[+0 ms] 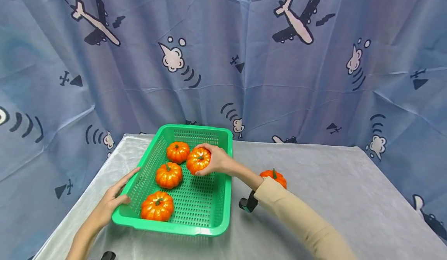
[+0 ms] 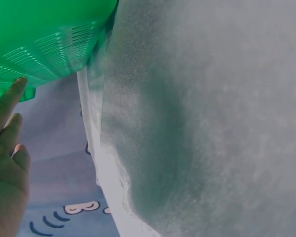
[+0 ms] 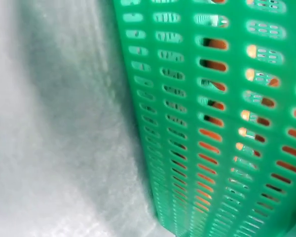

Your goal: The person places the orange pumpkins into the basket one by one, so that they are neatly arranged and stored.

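A green plastic basket (image 1: 227, 217) with slotted walls stands on the cloth-covered table. My right hand (image 1: 218, 160) grips an orange toy pumpkin (image 1: 199, 160) by its right side, over the inside of the basket. To its left lie three more pumpkins: one at the back (image 1: 178, 152), one in the middle (image 1: 169, 175) and one at the front (image 1: 157, 206). My left hand (image 1: 111, 201) rests against the basket's left side, fingers fairly straight. In the right wrist view the basket wall (image 3: 187, 113) hides the right hand; orange shows through its slots.
Right of the basket, another pumpkin (image 1: 274, 177) sits on the table, partly behind the right forearm. A black strap-like piece (image 1: 248, 202) is by the right wrist. Behind the table (image 1: 324, 178) hangs a blue curtain (image 1: 223, 58) printed with planes.
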`<control>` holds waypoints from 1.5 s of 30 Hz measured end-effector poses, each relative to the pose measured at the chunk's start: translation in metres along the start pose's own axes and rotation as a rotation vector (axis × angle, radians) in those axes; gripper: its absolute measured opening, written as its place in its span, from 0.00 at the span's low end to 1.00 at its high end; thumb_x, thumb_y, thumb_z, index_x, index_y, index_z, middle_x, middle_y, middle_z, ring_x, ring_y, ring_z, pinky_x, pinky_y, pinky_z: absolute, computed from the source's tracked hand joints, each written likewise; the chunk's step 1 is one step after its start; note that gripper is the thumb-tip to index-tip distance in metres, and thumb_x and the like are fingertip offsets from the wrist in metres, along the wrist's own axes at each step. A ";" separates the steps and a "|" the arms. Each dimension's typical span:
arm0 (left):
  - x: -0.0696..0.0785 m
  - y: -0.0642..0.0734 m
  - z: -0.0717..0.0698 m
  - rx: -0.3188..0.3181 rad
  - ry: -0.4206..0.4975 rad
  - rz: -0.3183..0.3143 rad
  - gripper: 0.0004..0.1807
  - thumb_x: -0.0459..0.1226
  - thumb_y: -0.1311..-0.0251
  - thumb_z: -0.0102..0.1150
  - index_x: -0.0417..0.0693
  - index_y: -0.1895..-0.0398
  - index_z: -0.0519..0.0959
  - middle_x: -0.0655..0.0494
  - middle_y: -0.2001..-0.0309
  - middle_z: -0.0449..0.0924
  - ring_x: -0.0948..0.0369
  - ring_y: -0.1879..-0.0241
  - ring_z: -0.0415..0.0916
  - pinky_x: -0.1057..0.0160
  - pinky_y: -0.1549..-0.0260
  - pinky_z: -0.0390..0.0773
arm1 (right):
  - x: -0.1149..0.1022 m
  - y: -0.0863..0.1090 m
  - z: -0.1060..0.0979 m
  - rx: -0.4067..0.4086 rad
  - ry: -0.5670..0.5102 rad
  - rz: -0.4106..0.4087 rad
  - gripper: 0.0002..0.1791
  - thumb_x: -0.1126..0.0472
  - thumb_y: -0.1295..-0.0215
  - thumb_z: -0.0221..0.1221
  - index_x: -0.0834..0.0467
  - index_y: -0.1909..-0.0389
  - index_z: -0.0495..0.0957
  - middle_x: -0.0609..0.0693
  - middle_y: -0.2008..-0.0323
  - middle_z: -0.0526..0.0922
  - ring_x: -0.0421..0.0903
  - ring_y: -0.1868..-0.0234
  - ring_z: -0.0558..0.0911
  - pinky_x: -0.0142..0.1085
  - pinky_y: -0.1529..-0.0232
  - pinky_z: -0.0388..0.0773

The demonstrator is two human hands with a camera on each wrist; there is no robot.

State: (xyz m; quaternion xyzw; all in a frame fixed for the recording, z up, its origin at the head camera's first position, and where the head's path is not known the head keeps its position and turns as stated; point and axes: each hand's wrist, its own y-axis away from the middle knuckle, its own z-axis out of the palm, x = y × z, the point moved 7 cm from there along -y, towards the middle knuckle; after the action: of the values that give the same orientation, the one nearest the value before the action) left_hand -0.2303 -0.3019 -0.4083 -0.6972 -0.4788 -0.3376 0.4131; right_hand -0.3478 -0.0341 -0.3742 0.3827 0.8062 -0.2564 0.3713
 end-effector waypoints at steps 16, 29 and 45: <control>0.002 0.004 0.000 -0.003 0.003 0.030 0.43 0.23 0.51 0.45 0.49 0.26 0.56 0.71 0.42 0.67 0.62 0.68 0.77 0.60 0.78 0.77 | -0.011 -0.005 0.023 -0.143 0.397 -0.073 0.37 0.63 0.66 0.75 0.62 0.48 0.75 0.55 0.54 0.79 0.50 0.53 0.76 0.37 0.54 0.77; 0.002 0.004 -0.001 -0.005 0.020 0.015 0.43 0.24 0.51 0.45 0.49 0.26 0.56 0.65 0.47 0.70 0.60 0.72 0.77 0.59 0.82 0.77 | -0.014 -0.002 0.038 -0.304 0.536 -0.139 0.38 0.68 0.68 0.77 0.64 0.47 0.78 0.56 0.50 0.81 0.49 0.49 0.78 0.33 0.48 0.74; 0.002 0.000 0.001 -0.015 0.035 -0.003 0.43 0.23 0.52 0.45 0.50 0.26 0.56 0.60 0.48 0.72 0.60 0.81 0.75 0.58 0.85 0.76 | -0.004 -0.002 0.042 -0.422 0.646 -0.022 0.44 0.61 0.60 0.75 0.64 0.37 0.70 0.55 0.44 0.78 0.48 0.45 0.75 0.32 0.43 0.70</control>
State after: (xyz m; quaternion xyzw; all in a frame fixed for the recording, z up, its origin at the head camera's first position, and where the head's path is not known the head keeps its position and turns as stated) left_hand -0.2293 -0.3001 -0.4075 -0.6936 -0.4700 -0.3537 0.4157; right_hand -0.3308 -0.0659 -0.3959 0.3505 0.9207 0.0451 0.1658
